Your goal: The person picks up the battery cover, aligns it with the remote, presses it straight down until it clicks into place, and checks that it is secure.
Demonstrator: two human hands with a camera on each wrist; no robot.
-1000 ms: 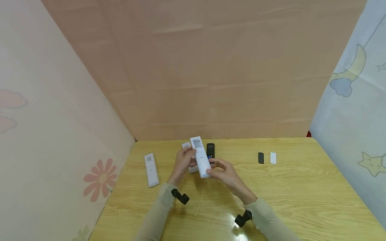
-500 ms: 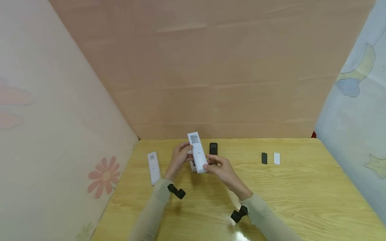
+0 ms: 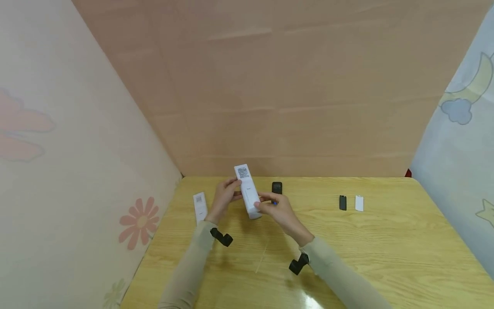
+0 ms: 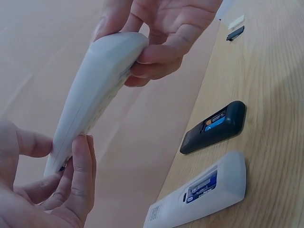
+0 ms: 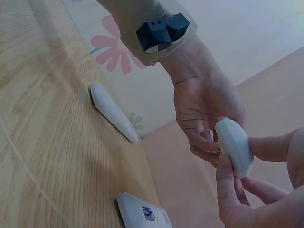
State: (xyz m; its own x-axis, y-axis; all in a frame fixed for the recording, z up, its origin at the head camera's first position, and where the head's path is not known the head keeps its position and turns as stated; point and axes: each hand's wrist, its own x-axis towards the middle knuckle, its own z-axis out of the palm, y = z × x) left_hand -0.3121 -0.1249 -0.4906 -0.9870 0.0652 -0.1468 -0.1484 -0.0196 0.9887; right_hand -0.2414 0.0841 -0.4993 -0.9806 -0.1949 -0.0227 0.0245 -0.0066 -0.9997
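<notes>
A white remote control [image 3: 247,193] is held above the table, its labelled back facing the head camera. My left hand [image 3: 224,197] grips its upper end, thumb on one face and fingers on the other, as the left wrist view shows. My right hand [image 3: 278,209] pinches the lower end between thumb and fingers. Below lies another white remote [image 4: 204,194] with an uncovered battery compartment and blue batteries inside; in the head view the held remote mostly hides it. Beside it rests a black remote [image 4: 216,127], also uncovered, with batteries showing.
A third white remote [image 3: 200,207] lies face down at the table's left, partly behind my left arm. Toward the right lie a black battery cover [image 3: 342,202] and a white battery cover [image 3: 359,203]. The wooden table [image 3: 370,257] meets a backdrop behind.
Both hands have moved slightly left and up in the head view with the white remote between them. The head view has also shifted a little. The grips look the same.
</notes>
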